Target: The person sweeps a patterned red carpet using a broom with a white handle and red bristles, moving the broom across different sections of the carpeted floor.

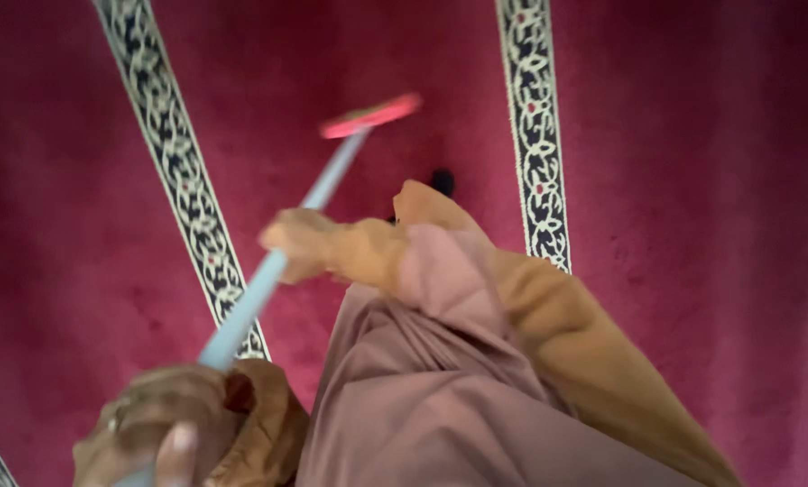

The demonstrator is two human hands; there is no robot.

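Gripping: left hand [147, 424] closed around pale blue pole [268, 275]
Right hand [300, 242]: clasping pole higher up
Head: pink sweeper head [372, 115] over red carpet [692, 180]

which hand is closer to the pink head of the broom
The right hand. It grips the pale blue handle partway down, closer to the pink head. The left hand holds the handle's top end, farthest from the head.

left hand [165, 424] clenched, right hand [300, 242] clenched ahead
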